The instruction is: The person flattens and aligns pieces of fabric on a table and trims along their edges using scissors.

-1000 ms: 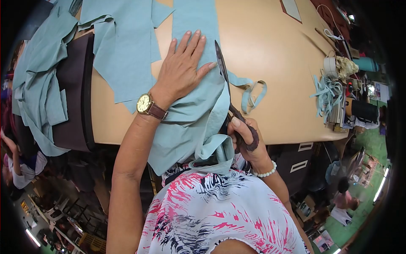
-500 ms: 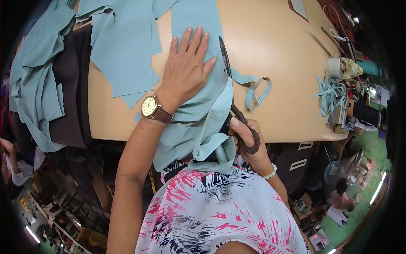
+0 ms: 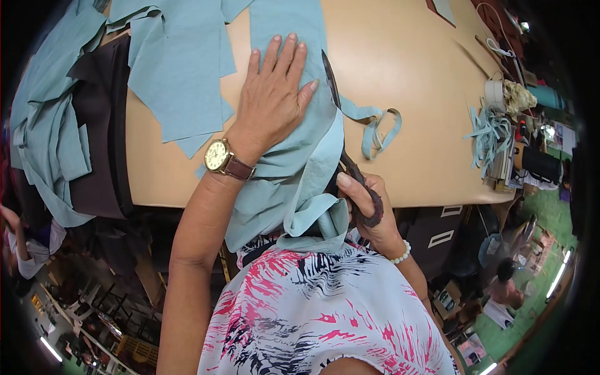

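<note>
My left hand (image 3: pixel 273 94), with a watch on its wrist, lies flat with fingers apart on a light blue cloth (image 3: pixel 289 19). The cloth hangs in folds over the table's front edge toward my lap. My right hand (image 3: pixel 369 209) is wrapped round the dark handles of large scissors (image 3: pixel 352 169). Their blades point away from me along the cloth's right edge, close to my left thumb. A narrow curled strip (image 3: pixel 379 134) of the same cloth lies just right of the blades.
More blue pieces (image 3: pixel 181 69) lie on the tan table (image 3: pixel 412 112). At the left, blue cloth (image 3: pixel 53 125) covers part of a dark cloth (image 3: pixel 97 144). Thin scraps (image 3: pixel 487 134) hang by a white container (image 3: pixel 494 97) at the right. A person (image 3: pixel 506 287) is farther off, lower right.
Over the last second my left hand has moved slightly up with the cloth under it. The scissors have shifted a little up and right, still in my right hand.
</note>
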`<state>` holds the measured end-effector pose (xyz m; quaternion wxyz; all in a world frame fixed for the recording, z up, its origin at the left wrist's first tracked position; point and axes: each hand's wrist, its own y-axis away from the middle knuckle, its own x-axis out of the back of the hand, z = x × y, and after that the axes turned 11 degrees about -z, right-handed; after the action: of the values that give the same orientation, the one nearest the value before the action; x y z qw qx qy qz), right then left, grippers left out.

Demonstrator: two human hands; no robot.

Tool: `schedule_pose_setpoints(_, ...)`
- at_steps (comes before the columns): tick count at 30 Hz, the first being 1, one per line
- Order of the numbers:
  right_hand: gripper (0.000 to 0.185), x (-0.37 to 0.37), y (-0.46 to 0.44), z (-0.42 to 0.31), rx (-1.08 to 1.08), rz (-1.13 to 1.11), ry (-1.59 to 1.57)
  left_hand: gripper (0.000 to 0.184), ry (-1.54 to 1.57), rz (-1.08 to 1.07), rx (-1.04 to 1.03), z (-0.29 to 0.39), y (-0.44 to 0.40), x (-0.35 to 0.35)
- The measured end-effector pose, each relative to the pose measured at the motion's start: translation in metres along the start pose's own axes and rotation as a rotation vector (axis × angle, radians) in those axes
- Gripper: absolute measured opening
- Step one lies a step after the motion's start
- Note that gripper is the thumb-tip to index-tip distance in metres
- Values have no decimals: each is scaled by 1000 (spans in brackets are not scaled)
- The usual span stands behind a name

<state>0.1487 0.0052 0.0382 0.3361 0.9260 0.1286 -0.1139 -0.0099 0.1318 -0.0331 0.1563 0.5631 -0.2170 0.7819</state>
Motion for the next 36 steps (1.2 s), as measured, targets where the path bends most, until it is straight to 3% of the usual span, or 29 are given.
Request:
schedule_pose_setpoints(4,33,-2,0,-1,-27,16,64,54,-6,-6,-7,0,0,0)
schedule_pose_setpoints(10,33,-1,-1,0,-12,-4,59,52,-16,237,358,-4,0,13)
schedule_pose_setpoints(16,28,1,-2,-2,14,-70,-17,23,442,-62,527,-7,-19,40)
schedule_pose_setpoints(19,27,3,-2,-2,18,-98,-38,31,995,8,560,-20,-28,35)
schedule_pose_setpoints(21,28,6,-3,1,28,-107,-56,37,1136,245,367,-14,-37,31)
schedule_pose_setpoints(23,28,8,-2,2,43,-115,-63,44,1275,184,257,-17,-42,35)
schedule_pose_setpoints(25,28,8,-1,2,62,-120,-55,50,1401,-181,237,-31,-39,45)
schedule_pose_setpoints(28,28,10,3,2,109,-126,-32,48,1527,-130,394,-23,-39,47)
schedule_pose_setpoints(36,27,18,7,21,262,-214,-192,64,1253,138,209,7,-26,49)
